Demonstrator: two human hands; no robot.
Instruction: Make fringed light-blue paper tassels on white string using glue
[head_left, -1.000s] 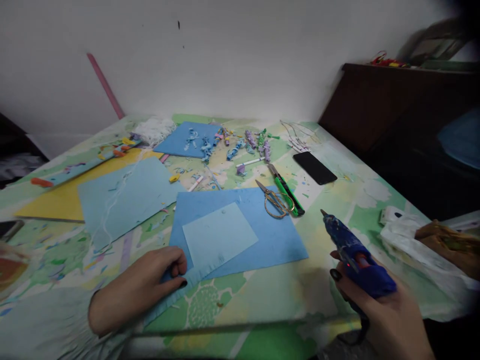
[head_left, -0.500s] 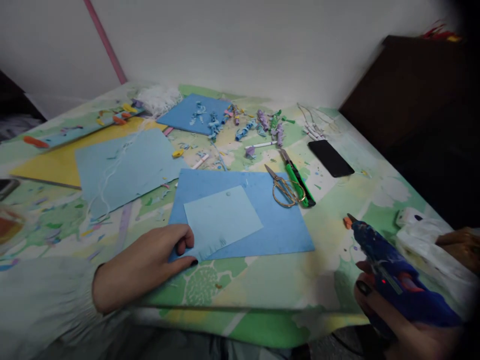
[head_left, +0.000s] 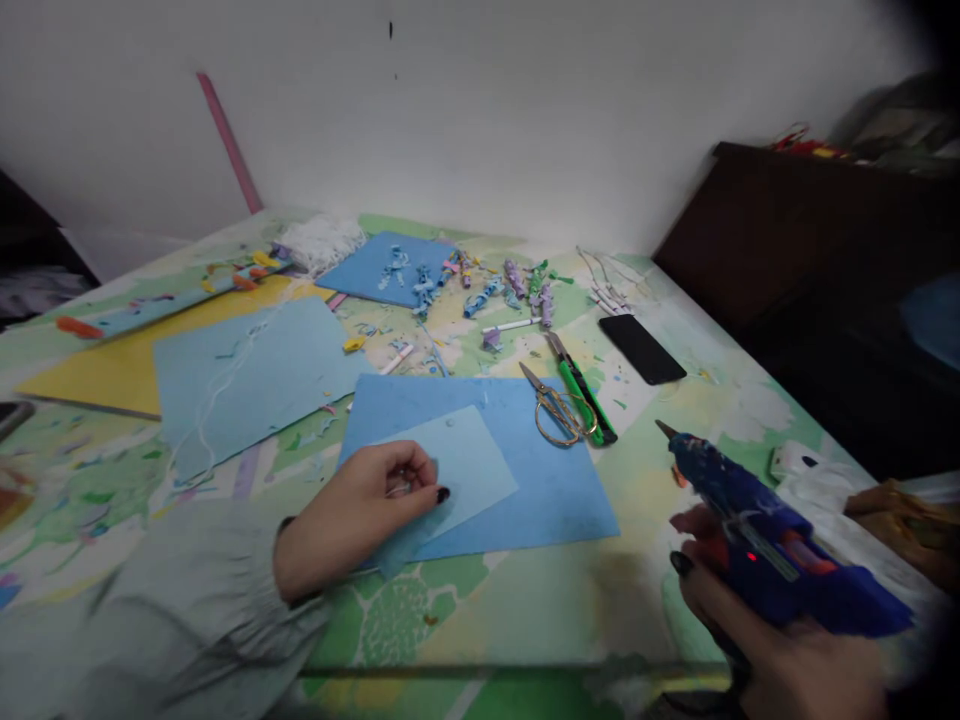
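My left hand [head_left: 360, 510] is over the left part of a small light blue sheet [head_left: 480, 460]. Its thumb and fingers are pinched on a light blue strip [head_left: 399, 553], mostly hidden by the hand. Under the small sheet lies a larger, darker blue sheet [head_left: 555, 515]. In my right hand [head_left: 757, 610], held at the table's right side, is a blue glue gun [head_left: 772, 530] with a lit red light, its nozzle pointing away to the left. Gold-handled scissors [head_left: 559, 412] rest partly on the darker sheet, beside a green utility knife [head_left: 581, 390].
A black phone [head_left: 642, 348] lies at the right. Behind are several curled foam pieces [head_left: 484, 297] and a blue sheet [head_left: 360, 280]. To the left are a light blue sheet [head_left: 262, 390], a yellow sheet [head_left: 90, 370] and white string [head_left: 322, 245]. Scraps are scattered about.
My left hand has moved right over the small sheet, and the fringed strip at its lower edge has come up with the fingers. The glue gun has shifted slightly left; the view has tilted up.
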